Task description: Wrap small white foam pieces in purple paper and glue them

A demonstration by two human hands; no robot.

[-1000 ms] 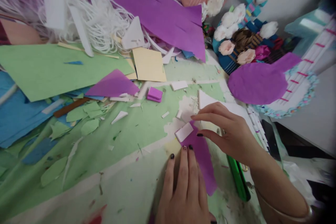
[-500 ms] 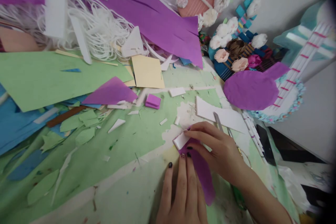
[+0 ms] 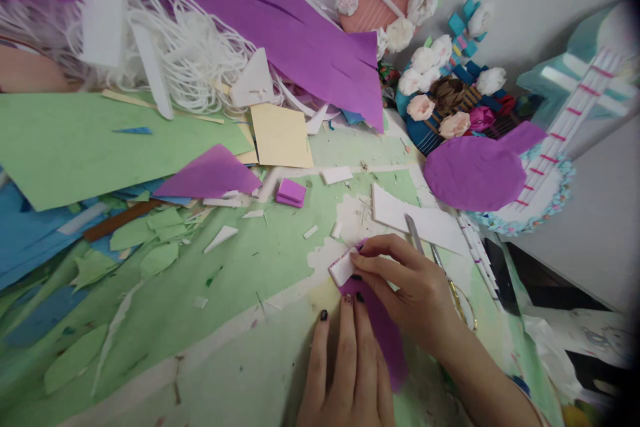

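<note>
A small white foam-like block lies on one end of a purple paper strip, with purple showing along its edges. My right hand pinches the block's right end, fingertips on the white face and at the purple edge. Flat on the table, my left hand has its fingers stretched out, two fingertips touching the strip's edge just below the block. Part of the strip is hidden beneath my right hand. Beyond that hand lie a narrow metal blade and gold-handled scissors, partly covered.
A purple-wrapped block and white scraps lie on the green-covered table. Green sheets, tangled white cord and purple paper fill the left and back. Decorated guitar shapes stand at the right.
My right hand's fingers have drawn closer together at the block's right end, and the hand has turned slightly. More of the gold scissor handle shows. My left hand stays in place.
</note>
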